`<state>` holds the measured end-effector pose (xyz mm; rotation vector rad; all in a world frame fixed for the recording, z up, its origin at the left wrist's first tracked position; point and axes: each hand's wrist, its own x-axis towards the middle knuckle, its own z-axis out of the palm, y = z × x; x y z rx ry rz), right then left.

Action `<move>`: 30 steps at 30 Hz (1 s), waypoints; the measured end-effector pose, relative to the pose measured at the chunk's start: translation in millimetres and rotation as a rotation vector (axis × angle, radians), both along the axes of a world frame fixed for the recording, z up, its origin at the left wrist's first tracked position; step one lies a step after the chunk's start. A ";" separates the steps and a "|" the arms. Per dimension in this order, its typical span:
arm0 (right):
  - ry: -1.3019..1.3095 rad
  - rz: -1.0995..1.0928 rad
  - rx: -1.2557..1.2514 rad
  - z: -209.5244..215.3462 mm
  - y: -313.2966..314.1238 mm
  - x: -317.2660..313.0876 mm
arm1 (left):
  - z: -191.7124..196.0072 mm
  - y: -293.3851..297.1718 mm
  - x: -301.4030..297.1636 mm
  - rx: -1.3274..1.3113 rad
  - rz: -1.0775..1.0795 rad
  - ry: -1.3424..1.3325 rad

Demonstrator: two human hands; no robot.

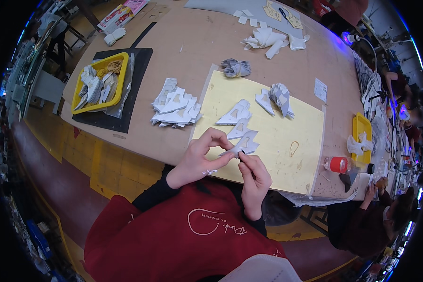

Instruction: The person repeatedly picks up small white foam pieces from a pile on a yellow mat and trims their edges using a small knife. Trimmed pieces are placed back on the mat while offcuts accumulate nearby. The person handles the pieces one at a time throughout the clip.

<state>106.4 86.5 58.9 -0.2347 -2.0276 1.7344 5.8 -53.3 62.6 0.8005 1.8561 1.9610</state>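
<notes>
Over the front edge of a yellow sheet [277, 145], my left hand [197, 160] pinches a flat, grey-white cut piece [247, 143] with jagged edges between thumb and forefinger. My right hand [255, 181] is closed at the same piece's near edge. Something small and dark shows at its fingertips, too small to name. Just beyond, similar white pieces [237, 113] lie loosely overlapped on the yellow sheet. To the left, a larger heap of such pieces [176, 107] rests on the brown table. Further right on the sheet is a fanned grey bundle [281, 97].
A yellow basket [123, 87] with white pieces and rubber bands stands left on a black board [122, 123]. A rolled grey bundle [236, 68] lies beyond the sheet. One rubber band [294, 148], a red-labelled bottle [339, 164] and another yellow basket [355, 123] are right. A co-worker [376, 211] sits far right.
</notes>
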 end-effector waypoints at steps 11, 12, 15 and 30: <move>-0.038 0.286 -0.748 -2.8 5.7 7.5 | -9.0 8.8 -3.3 0.028 0.035 -0.256; -0.026 0.259 -0.498 -0.4 0.4 7.0 | -10.4 9.6 -3.5 0.012 0.036 -0.250; -0.069 0.257 0.009 6.0 -8.7 1.2 | -9.7 13.2 -2.8 -0.024 0.066 -0.197; -0.249 0.337 0.115 1.1 24.8 0.9 | -19.9 -53.7 -64.3 -0.651 0.723 0.553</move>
